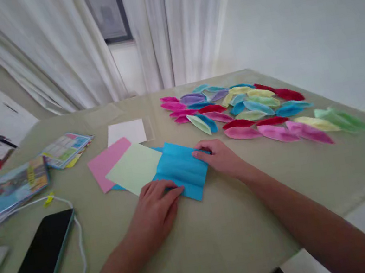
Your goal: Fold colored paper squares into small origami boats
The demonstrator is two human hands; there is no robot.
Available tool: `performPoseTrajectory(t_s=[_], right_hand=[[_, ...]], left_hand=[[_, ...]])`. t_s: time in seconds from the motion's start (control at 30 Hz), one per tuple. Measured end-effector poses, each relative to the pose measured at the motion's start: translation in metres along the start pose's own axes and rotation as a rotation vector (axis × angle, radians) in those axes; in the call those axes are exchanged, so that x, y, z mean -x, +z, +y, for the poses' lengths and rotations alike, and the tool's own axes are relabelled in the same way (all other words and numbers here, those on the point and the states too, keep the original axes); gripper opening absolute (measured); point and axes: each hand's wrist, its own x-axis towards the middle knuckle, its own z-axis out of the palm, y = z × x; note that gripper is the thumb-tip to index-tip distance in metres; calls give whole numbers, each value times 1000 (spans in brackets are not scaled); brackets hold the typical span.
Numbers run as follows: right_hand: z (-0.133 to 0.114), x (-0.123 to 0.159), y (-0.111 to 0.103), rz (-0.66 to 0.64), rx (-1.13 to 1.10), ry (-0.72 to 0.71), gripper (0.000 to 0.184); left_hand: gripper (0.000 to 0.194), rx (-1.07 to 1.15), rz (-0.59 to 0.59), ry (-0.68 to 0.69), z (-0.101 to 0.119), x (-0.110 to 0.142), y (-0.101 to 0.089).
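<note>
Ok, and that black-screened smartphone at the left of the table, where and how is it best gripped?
Probably by the two long edges of the black-screened smartphone, about midway, hands coming from above: it lies flat, screen up, long and slim. The white cable curves past its far right corner, so that corner is best avoided.

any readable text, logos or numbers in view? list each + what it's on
None legible.
Blue book: marks on its yellow patch, too blurred to read.
Colorful booklet: printed cover, too small and blurred.
Phone: dark screen, no text visible.
</note>
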Motion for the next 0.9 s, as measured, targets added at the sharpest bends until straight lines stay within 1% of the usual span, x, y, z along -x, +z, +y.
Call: performPoseTrajectory(t_s=[0.2, 0.27, 0.37, 0.47, 0.53, 0.67, 0.73, 0.8, 0.9], right_hand=[[3, 5, 6, 28, 91, 15, 10], [4, 5, 7, 27, 121, 15, 10], [3, 5, 6, 17, 154, 11, 7], [2, 6, 4, 4, 187, 2, 5], [1, 7, 4, 3, 211, -11, 9], [0, 9, 4, 40, 251, -59, 24], [-2, 10, 4, 59, 264, -96, 28], [-5, 11, 3, 53, 268, -136, 28], [-9, 14, 4, 5, 267, -191, 25]], left_hand=[[22, 10, -22, -24, 2, -2, 0], [25, 11, -27, -25, 3, -3, -1], [35, 8, -33, -25, 4, -2, -2], [33, 3, -34, -23, 5, -1, -2], [28, 2, -26, -25, 4, 0, 0], [25, 3, -1, -18, 1, -1, 3], [25, 3, 12, -14, 0, -2, 4], [26, 4, 20, -12, 0, -3, 4], [27, 4, 17, -12, 1, -3, 3]])
